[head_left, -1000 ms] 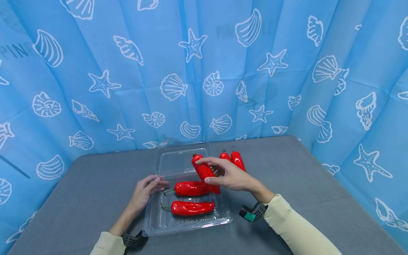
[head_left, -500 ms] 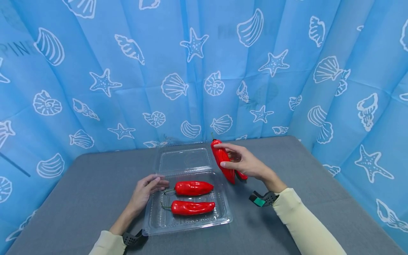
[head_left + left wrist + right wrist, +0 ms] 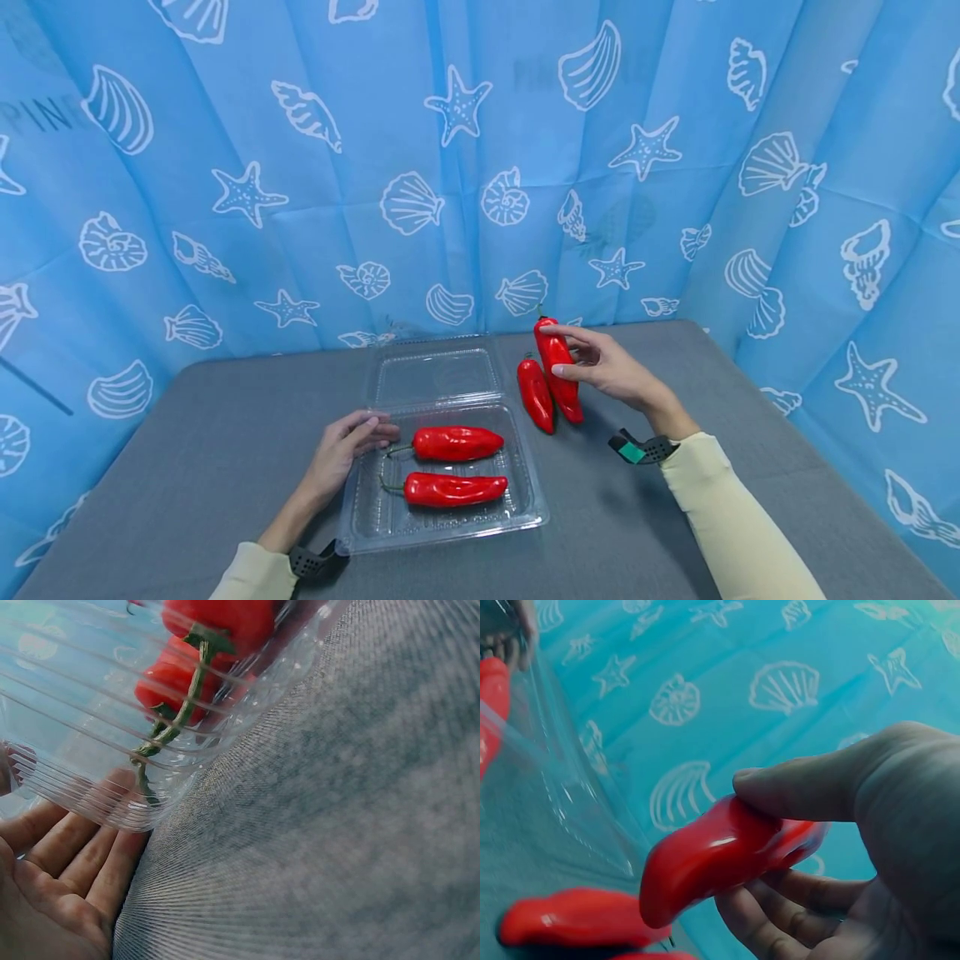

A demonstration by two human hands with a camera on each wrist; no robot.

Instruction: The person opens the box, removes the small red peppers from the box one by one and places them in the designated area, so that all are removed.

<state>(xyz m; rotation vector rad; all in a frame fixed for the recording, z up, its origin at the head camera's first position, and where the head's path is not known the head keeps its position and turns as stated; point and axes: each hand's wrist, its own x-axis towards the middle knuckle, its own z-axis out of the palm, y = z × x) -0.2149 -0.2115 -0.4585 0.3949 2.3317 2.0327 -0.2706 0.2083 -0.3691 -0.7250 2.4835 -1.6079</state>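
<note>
A long red pepper is held between the thumb and fingers of my right hand, to the right of the clear plastic container. Beside it, a second red pepper lies on the cloth. Along the bottom of the right wrist view shows part of another red pepper. Inside the container, two red peppers with green stems lie side by side. My left hand rests at the container's left side; in the left wrist view its fingers lie fairly straight against the plastic wall.
The container's hinged lid lies open behind it. A grey cloth covers the table. Behind and at the sides hangs a blue curtain with white shell and starfish prints.
My right hand has carried its pepper rightward from above the container to beside the peppers on the cloth. The left hand and the container have hardly moved.
</note>
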